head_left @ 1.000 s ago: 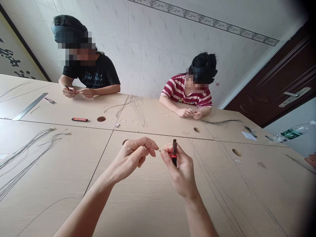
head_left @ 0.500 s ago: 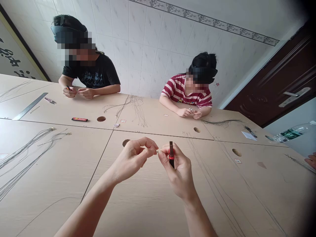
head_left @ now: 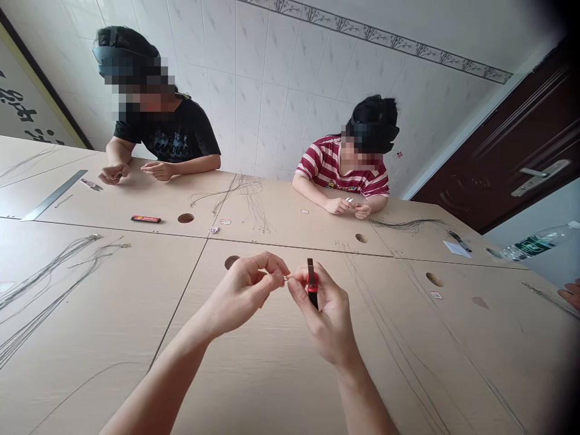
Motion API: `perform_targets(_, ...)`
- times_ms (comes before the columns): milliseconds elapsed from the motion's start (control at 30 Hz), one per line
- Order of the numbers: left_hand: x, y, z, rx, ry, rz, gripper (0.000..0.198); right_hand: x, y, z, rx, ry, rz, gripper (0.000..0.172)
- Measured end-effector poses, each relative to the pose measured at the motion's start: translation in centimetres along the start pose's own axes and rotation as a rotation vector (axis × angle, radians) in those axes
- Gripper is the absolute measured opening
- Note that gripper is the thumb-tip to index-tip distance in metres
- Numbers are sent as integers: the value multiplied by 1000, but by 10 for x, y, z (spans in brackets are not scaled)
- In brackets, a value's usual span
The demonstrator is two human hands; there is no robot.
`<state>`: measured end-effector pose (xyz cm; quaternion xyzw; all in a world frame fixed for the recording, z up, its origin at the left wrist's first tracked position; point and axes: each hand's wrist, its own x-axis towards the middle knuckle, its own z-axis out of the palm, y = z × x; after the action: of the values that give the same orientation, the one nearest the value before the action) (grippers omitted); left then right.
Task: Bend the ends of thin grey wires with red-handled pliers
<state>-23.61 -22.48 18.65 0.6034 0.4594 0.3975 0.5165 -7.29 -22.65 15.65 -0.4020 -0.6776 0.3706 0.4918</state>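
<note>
My left hand (head_left: 242, 293) is closed in a pinch over the table, thumb and forefinger pressed on a tiny pale piece (head_left: 286, 279) too small to name. Close beside it, almost fingertip to fingertip, my right hand (head_left: 330, 311) is closed too. Its fingers hold a small upright tool (head_left: 312, 285) with a narrow metal head, a red collar and a black handle. The thumb and forefinger of that hand meet the same tiny piece. The rest of the tool is hidden in the palm.
Thin dark cords (head_left: 58, 272) with metal ends lie at left, more cords (head_left: 380, 326) at right. A steel ruler (head_left: 57, 194), a red-and-black box (head_left: 145, 219) and a bottle (head_left: 537, 244) are on the table (head_left: 254, 380). Two people sit opposite; another hand (head_left: 571, 295) shows at right.
The tool in my right hand has tilted and shifted slightly left; my left hand is nearly still. The person at far left has moved one hand down and away from the other.
</note>
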Motion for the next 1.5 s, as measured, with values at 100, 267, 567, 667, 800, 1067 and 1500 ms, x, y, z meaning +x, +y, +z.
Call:
perform_targets(100,-1,-1,-1,-7,-3,-9,19,0,1,-2,9,-16,21,10)
perform_targets(267,-1,-2,-2,9,-13,-27,18,0,1,-2,20,-38,34,13)
perform_targets(567,-1,-3,-2,47,-94,12,21,0,0,-2,45,-56,50,20)
perform_targets(667,-1,-4,-2,62,-104,10,20,0,1,-2,56,-62,53,19)
perform_targets(800,0,-4,-3,53,-85,12,21,0,1,-3,50,-51,56,17)
perform_targets(1067,-2,-4,-6,37,-55,9,20,1,-1,-6,-1,-91,61,14)
perform_targets(1500,-3,-2,-9,86,-9,-53,21,1,-1,-6,17,-79,7,17)
